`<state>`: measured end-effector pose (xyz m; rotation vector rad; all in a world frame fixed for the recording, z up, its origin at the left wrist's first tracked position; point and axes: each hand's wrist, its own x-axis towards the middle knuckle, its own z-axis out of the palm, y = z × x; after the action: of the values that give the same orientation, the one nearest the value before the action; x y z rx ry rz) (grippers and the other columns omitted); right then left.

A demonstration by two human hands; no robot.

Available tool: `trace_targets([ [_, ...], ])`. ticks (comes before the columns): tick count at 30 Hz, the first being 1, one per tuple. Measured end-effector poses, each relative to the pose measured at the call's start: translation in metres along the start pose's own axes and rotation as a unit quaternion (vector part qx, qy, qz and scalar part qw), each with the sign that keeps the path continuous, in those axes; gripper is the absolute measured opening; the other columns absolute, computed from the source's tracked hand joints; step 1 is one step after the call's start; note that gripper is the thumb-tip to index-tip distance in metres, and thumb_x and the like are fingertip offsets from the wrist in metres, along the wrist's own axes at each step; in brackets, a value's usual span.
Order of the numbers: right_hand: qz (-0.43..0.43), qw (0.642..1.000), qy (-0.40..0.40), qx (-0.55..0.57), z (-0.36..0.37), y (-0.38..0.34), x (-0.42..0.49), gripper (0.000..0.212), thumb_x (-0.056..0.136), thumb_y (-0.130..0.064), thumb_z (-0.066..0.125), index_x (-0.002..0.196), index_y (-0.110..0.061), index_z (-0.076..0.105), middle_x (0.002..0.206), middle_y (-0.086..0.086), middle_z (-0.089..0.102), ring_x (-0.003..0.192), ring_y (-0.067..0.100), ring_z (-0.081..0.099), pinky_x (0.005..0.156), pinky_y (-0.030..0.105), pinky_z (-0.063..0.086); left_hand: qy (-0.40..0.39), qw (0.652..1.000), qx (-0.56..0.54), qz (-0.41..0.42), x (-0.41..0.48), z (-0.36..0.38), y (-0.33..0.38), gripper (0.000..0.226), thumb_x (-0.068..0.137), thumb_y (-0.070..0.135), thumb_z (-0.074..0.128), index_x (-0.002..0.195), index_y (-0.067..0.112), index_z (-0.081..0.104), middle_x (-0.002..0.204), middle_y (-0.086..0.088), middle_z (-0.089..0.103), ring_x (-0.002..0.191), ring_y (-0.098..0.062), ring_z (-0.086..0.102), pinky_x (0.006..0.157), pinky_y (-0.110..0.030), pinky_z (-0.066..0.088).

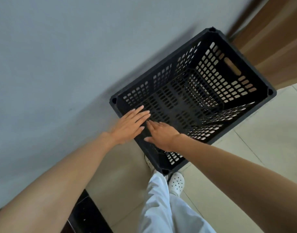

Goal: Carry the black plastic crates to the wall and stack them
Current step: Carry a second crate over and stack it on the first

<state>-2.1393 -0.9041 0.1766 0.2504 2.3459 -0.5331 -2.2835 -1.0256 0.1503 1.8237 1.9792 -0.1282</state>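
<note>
Black perforated plastic crate point(216, 76) sits against the grey wall point(60, 64), directly ahead of both hands. Left hand point(131, 123) and right hand point(161, 137), fingers straight, lie side by side over its near rim; contact cannot be determined.

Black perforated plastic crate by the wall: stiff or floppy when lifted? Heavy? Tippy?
Probably stiff: the black perforated plastic crate has a thick rim and grid walls. Likely light for its size, being empty and mostly holes. Wide flat base, so unlikely to roll or tip.
</note>
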Motion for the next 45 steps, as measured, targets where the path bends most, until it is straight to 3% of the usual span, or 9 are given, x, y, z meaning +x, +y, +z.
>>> trace_targets([
  [3, 0.026, 0.996, -0.02, 0.086, 0.035, -0.03, -0.022, 0.079, 0.1, -0.056, 0.027, 0.155, -0.003, 0.007, 0.162, 0.012, 0.012, 0.148, 0.024, 0.019, 0.12, 0.037, 0.018, 0.026, 0.999, 0.037, 0.012, -0.011, 0.013, 0.025, 0.059, 0.1, 0.044, 0.016, 0.147, 0.018, 0.041, 0.152, 0.003, 0.04, 0.147, -0.017, 0.024, 0.119, -0.033, 0.017],
  [7, 0.122, 0.966, 0.051, 0.222, 0.073, -0.062, -0.032, 0.068, 0.1, -0.046, 0.039, 0.151, -0.007, 0.019, 0.155, 0.009, 0.029, 0.14, 0.026, 0.033, 0.107, 0.041, 0.037, 0.076, 0.993, 0.087, 0.013, -0.009, 0.024, 0.049, 0.051, 0.099, 0.041, 0.025, 0.119, 0.019, 0.067, 0.116, 0.001, 0.069, 0.119, -0.026, 0.057, 0.093, -0.039, 0.045],
  [12, 0.157, 0.942, 0.249, 0.163, 0.103, -0.066, -0.023, 0.035, 0.093, -0.027, 0.059, 0.123, -0.009, 0.058, 0.109, 0.003, 0.065, 0.099, 0.024, 0.064, 0.075, 0.039, 0.052, 0.095, 0.987, 0.124, 0.039, 0.0, 0.026, 0.048, 0.055, 0.102, 0.04, 0.028, 0.083, 0.02, 0.076, 0.082, 0.001, 0.072, 0.086, -0.025, 0.06, 0.08, -0.039, 0.043],
  [21, 0.147, 0.928, 0.332, 0.087, 0.102, -0.065, -0.024, 0.04, 0.053, -0.003, 0.081, 0.092, -0.007, 0.071, 0.058, -0.001, 0.062, 0.05, 0.019, 0.06, 0.044, 0.027, 0.045, 0.142, 0.982, 0.107, 0.058, 0.006, 0.029, 0.044, 0.058, 0.098, 0.044, 0.034, 0.064, 0.02, 0.074, 0.064, 0.003, 0.066, 0.054, -0.019, 0.065, 0.053, -0.027, 0.038],
  [29, 0.128, 0.939, 0.307, 0.083, 0.102, -0.055, -0.024, 0.036, 0.058, 0.0, 0.075, 0.093, -0.004, 0.067, 0.065, 0.005, 0.066, 0.054, 0.026, 0.063, 0.048, 0.033, 0.049, 0.114, 0.985, 0.103, 0.075, 0.013, 0.024, 0.044, 0.064, 0.098, 0.05, 0.027, 0.066, 0.023, 0.076, 0.065, 0.005, 0.065, 0.055, -0.018, 0.063, 0.051, -0.026, 0.041],
  [33, 0.114, 0.947, 0.285, 0.093, 0.104, -0.053, -0.028, 0.037, 0.084, -0.005, 0.051, 0.121, -0.004, 0.055, 0.092, 0.011, 0.07, 0.084, 0.032, 0.067, 0.072, 0.041, 0.05, 0.091, 0.986, 0.115, 0.081, 0.012, 0.024, 0.046, 0.056, 0.098, 0.049, 0.034, 0.07, 0.024, 0.077, 0.065, 0.005, 0.065, 0.055, -0.017, 0.063, 0.05, -0.023, 0.039],
  [36, 0.11, 0.946, 0.293, 0.085, 0.102, -0.046, -0.033, 0.047, 0.089, -0.006, 0.046, 0.136, -0.006, 0.044, 0.101, 0.012, 0.07, 0.093, 0.035, 0.066, 0.076, 0.04, 0.047, 0.08, 0.977, 0.151, 0.131, 0.008, 0.016, 0.045, 0.022, 0.097, 0.035, 0.053, 0.096, 0.027, 0.073, 0.073, 0.004, 0.065, 0.065, -0.017, 0.064, 0.054, -0.027, 0.045],
  [41, 0.116, 0.953, 0.268, 0.079, 0.099, -0.029, -0.039, 0.045, 0.098, -0.018, 0.043, 0.142, -0.012, 0.039, 0.116, 0.008, 0.067, 0.102, 0.033, 0.063, 0.086, 0.039, 0.045, 0.012, 0.975, 0.178, 0.134, 0.014, 0.006, 0.056, 0.038, 0.105, 0.031, 0.031, 0.137, 0.024, 0.048, 0.112, -0.005, 0.062, 0.105, -0.027, 0.059, 0.083, -0.039, 0.043],
  [45, 0.111, 0.968, 0.203, 0.094, 0.095, -0.022, -0.056, 0.054, 0.099, -0.045, 0.037, 0.145, -0.016, 0.034, 0.136, 0.003, 0.055, 0.124, 0.026, 0.051, 0.104, 0.041, 0.038, -0.11, 0.961, 0.214, 0.136, 0.013, -0.011, 0.064, 0.045, 0.104, 0.029, 0.033, 0.149, 0.025, 0.029, 0.129, -0.007, 0.053, 0.117, -0.03, 0.052, 0.093, -0.043, 0.043],
])
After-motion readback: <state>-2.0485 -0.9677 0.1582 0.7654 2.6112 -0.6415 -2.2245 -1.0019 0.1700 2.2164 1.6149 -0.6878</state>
